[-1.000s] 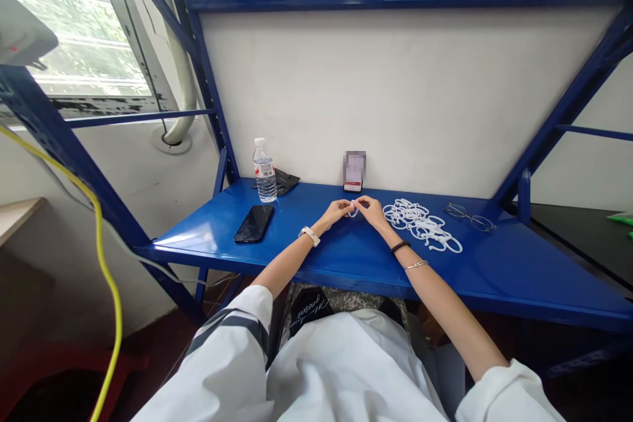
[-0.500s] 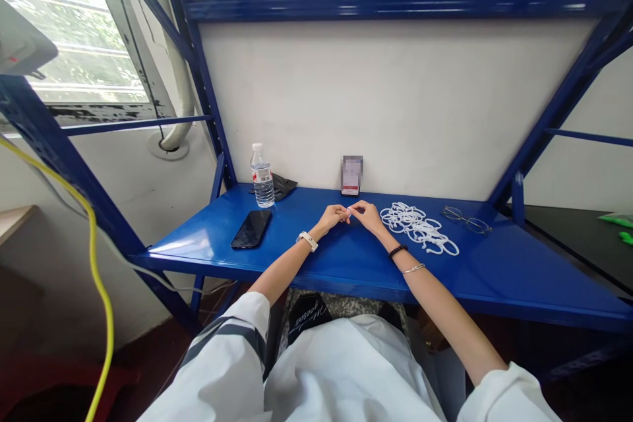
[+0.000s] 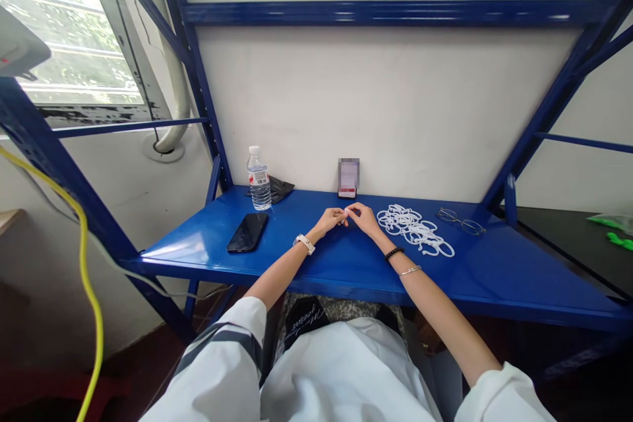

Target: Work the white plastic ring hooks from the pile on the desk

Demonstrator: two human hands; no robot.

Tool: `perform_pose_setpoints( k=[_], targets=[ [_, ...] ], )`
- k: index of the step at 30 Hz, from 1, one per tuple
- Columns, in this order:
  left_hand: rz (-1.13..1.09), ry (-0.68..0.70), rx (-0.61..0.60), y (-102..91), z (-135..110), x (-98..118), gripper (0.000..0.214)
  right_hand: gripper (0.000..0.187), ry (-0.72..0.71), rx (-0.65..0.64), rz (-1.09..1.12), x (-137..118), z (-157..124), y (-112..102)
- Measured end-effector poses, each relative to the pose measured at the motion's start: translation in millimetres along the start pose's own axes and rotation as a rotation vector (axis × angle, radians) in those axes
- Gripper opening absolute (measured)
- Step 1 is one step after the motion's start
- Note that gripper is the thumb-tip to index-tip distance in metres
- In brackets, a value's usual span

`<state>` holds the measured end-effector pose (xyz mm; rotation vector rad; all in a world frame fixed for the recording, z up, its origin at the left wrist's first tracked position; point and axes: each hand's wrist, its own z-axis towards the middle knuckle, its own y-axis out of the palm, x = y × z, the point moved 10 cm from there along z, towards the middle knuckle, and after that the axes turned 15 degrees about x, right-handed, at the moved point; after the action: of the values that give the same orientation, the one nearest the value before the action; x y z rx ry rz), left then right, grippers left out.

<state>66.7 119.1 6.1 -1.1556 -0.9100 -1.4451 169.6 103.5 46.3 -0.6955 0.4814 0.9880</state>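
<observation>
My left hand (image 3: 332, 219) and my right hand (image 3: 362, 216) meet fingertip to fingertip above the blue table (image 3: 311, 267). Both are closed in a pinch around a small white piece (image 3: 346, 212), which the fingers mostly hide, so its kind cannot be made out. Just right of my right hand lies a loose pile of white cord loops (image 3: 414, 229), some with small knotted or beaded ends.
A water bottle (image 3: 259, 179) stands at the back left, beside a black pouch (image 3: 281, 189) and a dark phone (image 3: 248, 233). Another phone (image 3: 349, 179) leans against the wall. Eyeglasses (image 3: 461, 221) lie right of the loops. A yellow cable (image 3: 89, 277) hangs at the left.
The whole view has shifted slightly. Both hands stay together in much the same pinch, with the fingertips a little closer and less of the white piece showing.
</observation>
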Motion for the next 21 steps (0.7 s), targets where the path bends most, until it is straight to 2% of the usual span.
perform_pose_setpoints(
  k=[11,21],
  targets=[
    [-0.088,0.017,-0.056,6.8,0,-1,0.052,0.02,0.059,-0.024,0.053,6,1,4],
    [-0.108,0.024,-0.076,9.6,-2,2,0.056,0.026,0.073,-0.13,0.082,11,-3,11]
  ],
)
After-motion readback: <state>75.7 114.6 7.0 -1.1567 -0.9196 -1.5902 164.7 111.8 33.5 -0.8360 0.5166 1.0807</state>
